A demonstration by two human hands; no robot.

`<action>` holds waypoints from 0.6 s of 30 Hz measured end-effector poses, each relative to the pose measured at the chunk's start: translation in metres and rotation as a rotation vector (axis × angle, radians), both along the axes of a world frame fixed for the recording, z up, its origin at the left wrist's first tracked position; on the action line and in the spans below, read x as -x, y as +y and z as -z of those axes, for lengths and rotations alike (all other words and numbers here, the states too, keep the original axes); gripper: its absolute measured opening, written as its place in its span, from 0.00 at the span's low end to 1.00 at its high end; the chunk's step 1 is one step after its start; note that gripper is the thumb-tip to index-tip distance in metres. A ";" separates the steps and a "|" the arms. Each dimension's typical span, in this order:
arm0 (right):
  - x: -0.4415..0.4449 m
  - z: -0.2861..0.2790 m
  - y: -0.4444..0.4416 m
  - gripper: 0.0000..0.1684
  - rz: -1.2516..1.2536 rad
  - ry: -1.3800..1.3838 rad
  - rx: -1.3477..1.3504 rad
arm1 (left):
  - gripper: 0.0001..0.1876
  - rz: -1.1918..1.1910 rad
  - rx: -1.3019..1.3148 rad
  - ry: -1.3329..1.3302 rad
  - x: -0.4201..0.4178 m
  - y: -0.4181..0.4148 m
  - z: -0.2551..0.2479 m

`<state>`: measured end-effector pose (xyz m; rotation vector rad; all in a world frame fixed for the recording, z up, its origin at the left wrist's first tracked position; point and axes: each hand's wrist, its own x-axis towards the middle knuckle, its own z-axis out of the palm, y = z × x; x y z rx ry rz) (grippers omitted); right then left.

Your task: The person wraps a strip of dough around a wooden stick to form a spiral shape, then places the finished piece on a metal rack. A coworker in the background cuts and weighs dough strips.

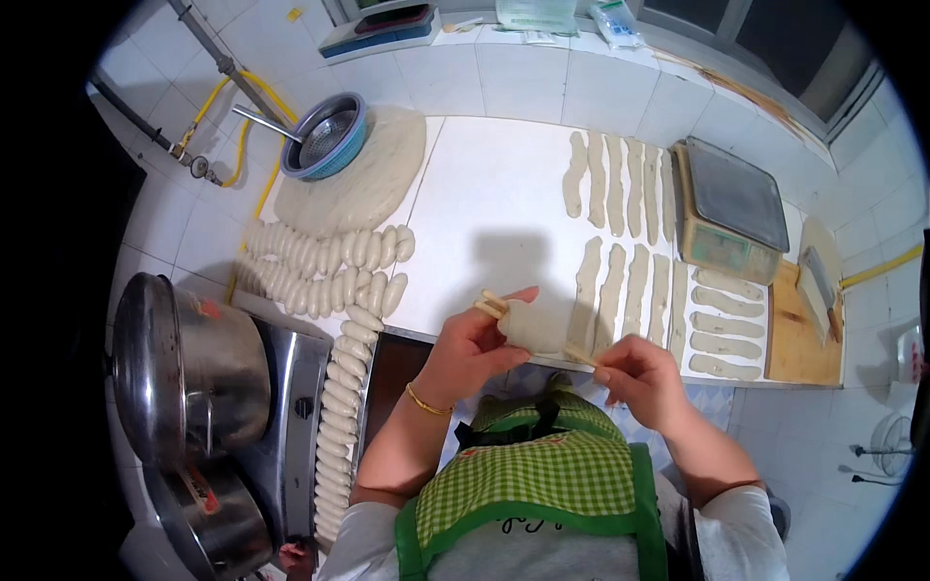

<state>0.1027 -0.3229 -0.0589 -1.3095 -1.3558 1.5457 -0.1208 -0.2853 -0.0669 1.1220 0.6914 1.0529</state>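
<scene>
My left hand (472, 348) grips a roll of pale dough (534, 327) with several light wooden stick ends (490, 303) poking out past its far left side. The thumb presses along the near edge of the dough. My right hand (643, 381) pinches a thin light stick (581, 357) at the roll's right end; how far it runs inside is hidden. Beyond and beside that hand, flat dough strips (614, 290) lie in two rows on the white worktop (479, 174). Shorter strips (726, 322) lie crosswise farther right.
Rolled dough pieces (338, 250) line the left side and the counter edge. A large dough slab (363, 196) bears a blue basin (323, 163) with a metal strainer. A scale (734, 196), cutting board (792, 348) and cleaver (821, 283) stand right. Steel pots (225, 378) occupy the stove.
</scene>
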 end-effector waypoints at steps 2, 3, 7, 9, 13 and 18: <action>-0.007 -0.007 0.004 0.04 -0.105 0.237 0.345 | 0.24 0.035 -0.084 0.026 -0.004 0.003 -0.001; -0.009 -0.003 0.006 0.04 -0.123 0.225 0.352 | 0.25 0.071 -0.126 0.061 -0.004 0.005 -0.002; -0.001 0.006 0.006 0.05 0.049 -0.176 -0.260 | 0.28 0.027 -0.050 0.085 -0.013 0.004 0.002; -0.003 0.005 0.003 0.05 0.123 -0.337 -0.530 | 0.29 -0.006 0.045 0.048 -0.019 0.000 -0.002; -0.025 -0.014 0.004 0.05 -0.067 0.004 0.075 | 0.27 0.117 -0.015 0.109 -0.021 0.002 -0.018; -0.022 0.003 0.008 0.04 -0.034 -0.036 -0.057 | 0.30 0.072 -0.056 0.228 -0.027 0.002 -0.013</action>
